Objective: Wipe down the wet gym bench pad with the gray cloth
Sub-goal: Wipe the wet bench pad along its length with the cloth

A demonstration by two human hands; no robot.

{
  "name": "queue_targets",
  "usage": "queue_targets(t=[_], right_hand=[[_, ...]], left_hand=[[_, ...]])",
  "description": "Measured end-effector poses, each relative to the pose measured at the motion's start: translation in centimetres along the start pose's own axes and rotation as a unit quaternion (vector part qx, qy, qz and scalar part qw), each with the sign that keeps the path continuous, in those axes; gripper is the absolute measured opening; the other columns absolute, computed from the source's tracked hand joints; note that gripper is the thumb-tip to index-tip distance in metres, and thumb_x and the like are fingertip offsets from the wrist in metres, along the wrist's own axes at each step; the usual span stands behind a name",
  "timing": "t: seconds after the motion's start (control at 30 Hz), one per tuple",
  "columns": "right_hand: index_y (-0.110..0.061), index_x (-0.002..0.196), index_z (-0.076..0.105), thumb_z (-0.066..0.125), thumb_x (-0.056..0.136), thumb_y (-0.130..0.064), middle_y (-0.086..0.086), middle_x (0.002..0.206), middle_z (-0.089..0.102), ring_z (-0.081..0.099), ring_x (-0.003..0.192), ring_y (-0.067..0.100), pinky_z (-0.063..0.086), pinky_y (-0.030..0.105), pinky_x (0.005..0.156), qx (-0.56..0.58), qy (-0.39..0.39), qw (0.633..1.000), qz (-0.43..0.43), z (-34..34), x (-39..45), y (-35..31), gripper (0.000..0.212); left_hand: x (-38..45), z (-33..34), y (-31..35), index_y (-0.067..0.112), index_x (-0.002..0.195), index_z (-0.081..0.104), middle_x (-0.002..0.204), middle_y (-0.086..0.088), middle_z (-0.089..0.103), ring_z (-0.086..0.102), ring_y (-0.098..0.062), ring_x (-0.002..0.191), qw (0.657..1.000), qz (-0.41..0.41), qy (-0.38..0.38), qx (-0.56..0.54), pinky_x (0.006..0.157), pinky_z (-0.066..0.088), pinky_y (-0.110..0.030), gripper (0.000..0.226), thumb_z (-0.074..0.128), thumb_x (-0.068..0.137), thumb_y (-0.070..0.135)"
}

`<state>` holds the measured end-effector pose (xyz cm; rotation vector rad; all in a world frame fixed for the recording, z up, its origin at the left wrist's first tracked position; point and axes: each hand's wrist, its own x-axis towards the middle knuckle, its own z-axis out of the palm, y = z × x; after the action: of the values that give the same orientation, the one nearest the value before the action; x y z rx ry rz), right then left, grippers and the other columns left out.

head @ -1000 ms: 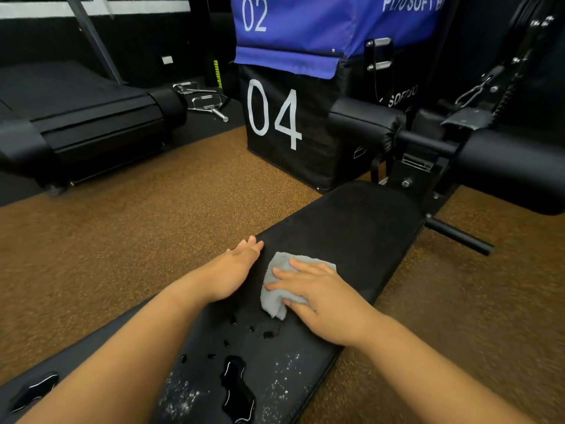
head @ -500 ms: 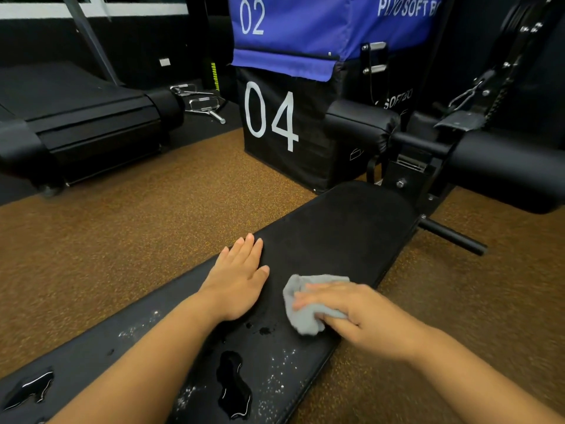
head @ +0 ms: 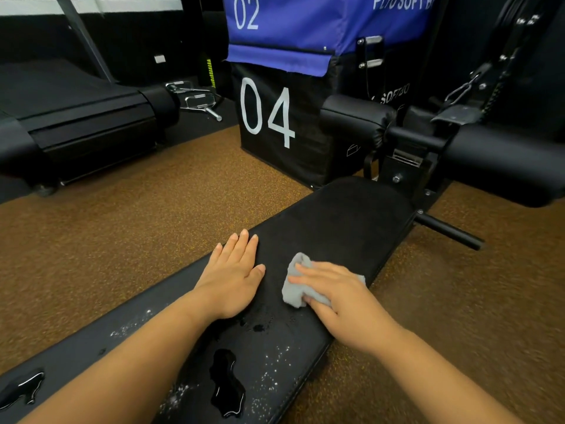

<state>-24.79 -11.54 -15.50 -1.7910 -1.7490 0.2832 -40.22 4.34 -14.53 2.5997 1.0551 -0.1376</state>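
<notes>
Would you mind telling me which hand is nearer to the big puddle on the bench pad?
Left. The left hand lies flat just beyond the puddle; the right hand is farther right, pressing the cloth.

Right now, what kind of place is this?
Most likely a gym. There's a padded bench, a treadmill and big numbered jump boxes on a rubbery floor.

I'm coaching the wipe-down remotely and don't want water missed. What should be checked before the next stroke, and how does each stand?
1. Gray cloth under the right hand: ok.
2. Left hand flat, bracing the bench pad: ok.
3. Large puddle near the body cleared: not ok.
4. Puddle at the pad's near left edge cleared: not ok.
5. Droplets near the hands cleared: not ok.
6. Cloth saturation: cannot tell.
</notes>
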Motion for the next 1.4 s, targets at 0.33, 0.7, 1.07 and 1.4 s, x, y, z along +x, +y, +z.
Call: queue_targets(t=[0.33, 0.7, 1.07, 1.4], right_hand=[[-0.013, 0.095, 0.067, 0.054, 0.09, 0.002, -0.005, 0.108, 0.068, 0.056, 0.106, 0.009, 0.035, 0.019, 0.101, 0.031, -0.027, 0.995, -0.089, -2.5, 1.0, 0.4, 0.02], [-0.023, 0.091, 0.051, 0.041, 0.091, -0.017, 0.0, 0.104, 0.049, 0.048, 0.095, 0.02, 0.044, 0.046, 0.08, -0.115, -0.026, 0.986, 0.12, -0.7, 5.4, 1.9, 0.012], [-0.014, 0.087, 0.051, 0.041, 0.087, -0.001, 0.001, 0.107, 0.053, 0.05, 0.098, 0.02, 0.046, 0.053, 0.083, -0.098, -0.041, 0.984, 0.146, 0.5, 2.0, -4.7, 0.017], [-0.011, 0.127, 0.056, 0.045, 0.097, -0.02, 0.004, 0.132, 0.057, 0.047, 0.126, 0.019, 0.03, 0.028, 0.109, -0.089, 0.0, 0.991, 0.096, 3.2, -0.5, -5.9, 0.033]], left_hand=[[0.2, 0.1, -0.2, 0.022, 0.151, -0.013, 0.158, 0.002, -0.024, -0.024, -0.013, 0.145, 1.0, -0.004, -0.015, -0.004, 0.116, -0.015, -0.032, 0.061, 0.017, 0.101, 0.04], [0.4, -0.3, -0.2, 0.021, 0.152, -0.009, 0.16, 0.001, -0.019, -0.02, -0.015, 0.147, 0.999, -0.009, -0.031, -0.015, 0.118, -0.012, -0.035, 0.06, 0.019, 0.102, 0.038], [-0.7, -2.3, 0.0, 0.016, 0.153, -0.003, 0.162, -0.004, -0.012, -0.012, -0.021, 0.149, 0.997, 0.008, -0.077, -0.02, 0.119, -0.006, -0.037, 0.056, 0.02, 0.103, 0.03], [-0.9, -0.3, -1.0, 0.015, 0.152, -0.004, 0.162, -0.005, -0.01, -0.01, -0.02, 0.149, 0.998, 0.058, 0.003, 0.021, 0.12, -0.005, -0.037, 0.057, 0.017, 0.103, 0.034]])
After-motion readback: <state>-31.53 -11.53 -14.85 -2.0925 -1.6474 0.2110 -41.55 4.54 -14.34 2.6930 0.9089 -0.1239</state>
